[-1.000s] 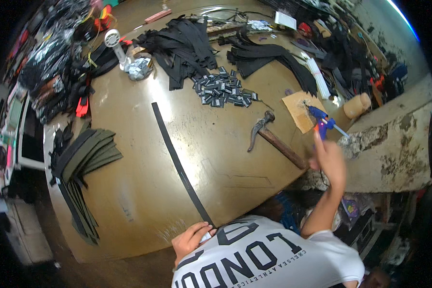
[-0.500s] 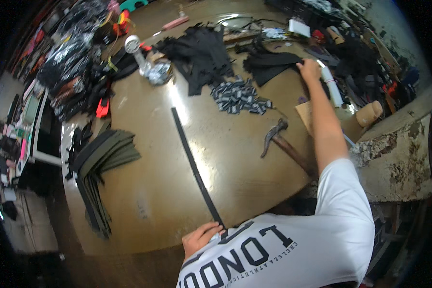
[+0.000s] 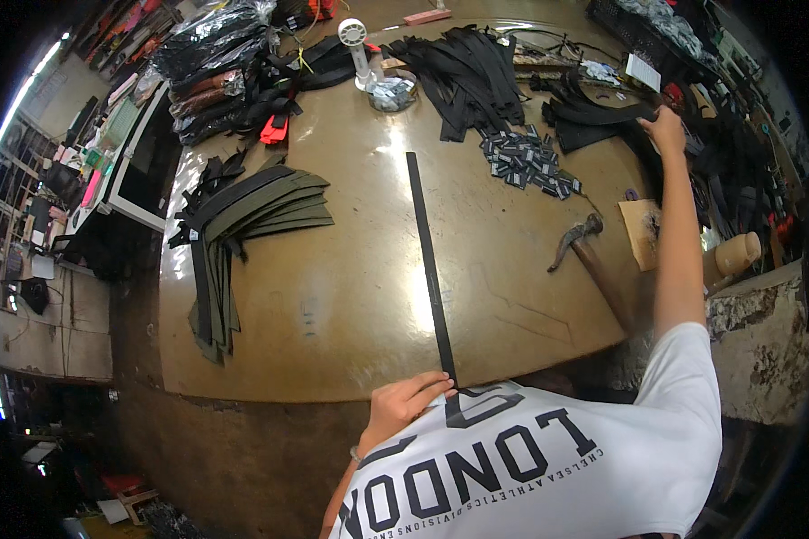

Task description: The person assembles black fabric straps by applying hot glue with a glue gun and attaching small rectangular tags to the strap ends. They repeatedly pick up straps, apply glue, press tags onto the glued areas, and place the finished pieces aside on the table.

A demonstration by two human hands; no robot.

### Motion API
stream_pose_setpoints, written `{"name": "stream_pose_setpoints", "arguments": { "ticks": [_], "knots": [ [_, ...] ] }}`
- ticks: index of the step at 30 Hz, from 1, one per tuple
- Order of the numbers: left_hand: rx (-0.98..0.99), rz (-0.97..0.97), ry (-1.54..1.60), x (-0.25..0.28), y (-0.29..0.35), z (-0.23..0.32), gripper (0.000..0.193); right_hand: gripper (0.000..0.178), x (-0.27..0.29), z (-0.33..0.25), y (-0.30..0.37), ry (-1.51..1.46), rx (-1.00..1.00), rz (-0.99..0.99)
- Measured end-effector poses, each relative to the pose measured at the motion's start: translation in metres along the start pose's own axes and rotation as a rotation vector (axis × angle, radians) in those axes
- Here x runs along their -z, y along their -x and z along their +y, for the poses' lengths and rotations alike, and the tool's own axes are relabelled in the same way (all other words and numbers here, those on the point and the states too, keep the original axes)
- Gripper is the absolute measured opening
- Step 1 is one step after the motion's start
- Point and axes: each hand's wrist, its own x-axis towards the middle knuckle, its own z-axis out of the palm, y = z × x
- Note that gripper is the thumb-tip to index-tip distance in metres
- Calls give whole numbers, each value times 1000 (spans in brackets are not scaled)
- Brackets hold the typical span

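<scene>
Near the table's front edge, my left hand (image 3: pixel 409 402) pinches the near end of a long, narrow black strip (image 3: pixel 427 247), which runs straight away from me across the table. My right arm is stretched out to the far right. There my right hand (image 3: pixel 665 132) has its fingers closed on the end of a black fabric strip from a fanned pile of black strips (image 3: pixel 589 121). A dark length hangs down beside the right wrist. Left of that pile is a heap of small dark tags or pieces with pale marks (image 3: pixel 528 162). A claw hammer (image 3: pixel 593 256) lies nearer, left of my right forearm.
Olive and black strips (image 3: pixel 261 207) lie fanned at the left. At the back are more black strips (image 3: pixel 467 76), a small white handheld fan (image 3: pixel 355 49) and plastic-wrapped bundles (image 3: pixel 211 67). Brown card (image 3: pixel 638 232) and a tan roll (image 3: pixel 737 254) sit by my right arm.
The view has shifted, so the table sits higher and further right in it. My right hand stays at the black pile, and a dark strip now shows beside its wrist. My left hand keeps its place.
</scene>
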Motion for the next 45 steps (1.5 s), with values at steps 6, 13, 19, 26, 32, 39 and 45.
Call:
{"name": "stream_pose_setpoints", "arguments": {
  "ticks": [6,13,19,26,32,39,45],
  "knots": [
    [35,-4,47,1,0,-1,15,26,135,-71,113,-865,412,-115],
    [5,-17,28,-1,1,-8,18,33,180,-145,287,-1196,608,-230],
    [9,4,-1,-3,3,-8,19,28,147,-176,340,-1455,603,-760],
    [28,2,-5,-4,3,-7,19,20,84,-195,370,-964,644,-593],
    [14,20,-15,-6,3,-10,18,18,56,-188,388,-854,647,-352],
    [-9,17,-55,-9,7,-13,17,19,53,-192,394,-843,619,-334],
    [-12,-27,-43,-5,6,-13,18,22,50,-189,397,-772,673,-300]
  ]
}}
